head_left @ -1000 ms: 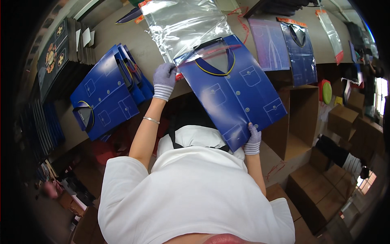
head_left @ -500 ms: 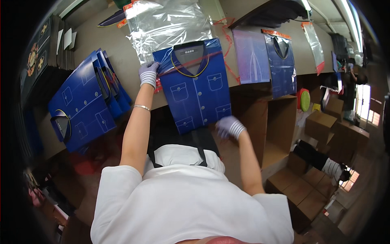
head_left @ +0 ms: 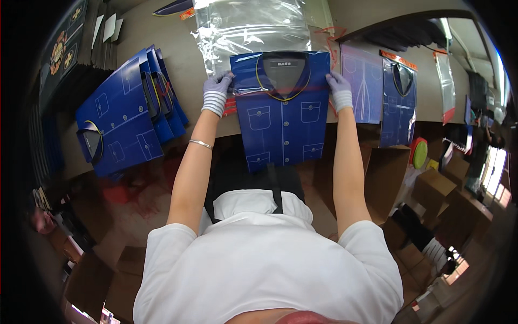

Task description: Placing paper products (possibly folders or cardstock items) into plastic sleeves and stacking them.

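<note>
A flat blue jacket-shaped card [head_left: 282, 129] with printed pockets, buttons and a yellow-edged collar lies in front of me, its lower part over the table edge. Its collar end is inside a clear plastic bag [head_left: 245, 73], whose red-edged mouth crosses below the collar. My left hand [head_left: 217, 86], in a pale purple glove with a striped cuff, is closed on the bag at the card's left edge. On the opposite edge, my right hand [head_left: 338, 86], gloved alike, pinches the bag's side at the same height. Fingertips of both hands are partly hidden.
Clear plastic bags [head_left: 253, 24] are stacked behind the card. Several more blue jacket cards [head_left: 116, 121] lean at the left, beside dark boxes [head_left: 62, 59]. A bagged card [head_left: 398, 102] hangs over the table edge at right. Brown cartons [head_left: 386, 173] stand below on the right.
My right hand has risen from the card's lower right corner to its upper right edge. The card, tilted before, now sits straighter. My left hand keeps its hold; the whole view has shifted.
</note>
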`<action>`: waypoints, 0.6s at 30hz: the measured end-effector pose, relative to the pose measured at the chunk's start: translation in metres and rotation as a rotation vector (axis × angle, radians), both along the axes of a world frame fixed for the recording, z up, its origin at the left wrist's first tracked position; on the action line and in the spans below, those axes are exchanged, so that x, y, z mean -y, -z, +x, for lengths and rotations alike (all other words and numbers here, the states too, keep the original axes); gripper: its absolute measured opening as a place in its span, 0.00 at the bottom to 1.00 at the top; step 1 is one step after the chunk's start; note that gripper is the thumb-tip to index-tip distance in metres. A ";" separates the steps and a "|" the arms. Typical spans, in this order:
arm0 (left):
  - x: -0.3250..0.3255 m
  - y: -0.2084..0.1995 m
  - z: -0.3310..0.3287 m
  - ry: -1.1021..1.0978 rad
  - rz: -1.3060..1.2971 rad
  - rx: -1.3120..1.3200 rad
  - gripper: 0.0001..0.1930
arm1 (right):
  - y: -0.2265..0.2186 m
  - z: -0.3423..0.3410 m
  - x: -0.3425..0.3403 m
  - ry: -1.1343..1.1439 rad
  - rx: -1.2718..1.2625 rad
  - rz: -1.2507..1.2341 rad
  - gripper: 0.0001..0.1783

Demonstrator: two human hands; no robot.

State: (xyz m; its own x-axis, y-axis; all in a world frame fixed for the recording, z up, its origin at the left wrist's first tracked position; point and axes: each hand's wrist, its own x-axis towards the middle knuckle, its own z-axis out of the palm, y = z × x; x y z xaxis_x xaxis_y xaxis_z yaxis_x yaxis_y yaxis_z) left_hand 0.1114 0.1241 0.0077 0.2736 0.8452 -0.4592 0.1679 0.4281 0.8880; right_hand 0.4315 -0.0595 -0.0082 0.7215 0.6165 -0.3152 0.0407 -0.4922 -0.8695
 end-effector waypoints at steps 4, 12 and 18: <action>0.037 -0.011 -0.006 -0.005 0.008 -0.121 0.10 | 0.002 -0.026 0.037 0.124 -0.235 0.251 0.21; 0.159 0.013 -0.093 0.437 0.129 -0.200 0.06 | 0.023 -0.114 0.223 0.156 -0.375 -0.017 0.14; 0.144 0.010 -0.122 0.878 0.050 -0.344 0.06 | 0.006 -0.170 0.246 0.209 -0.689 -0.203 0.11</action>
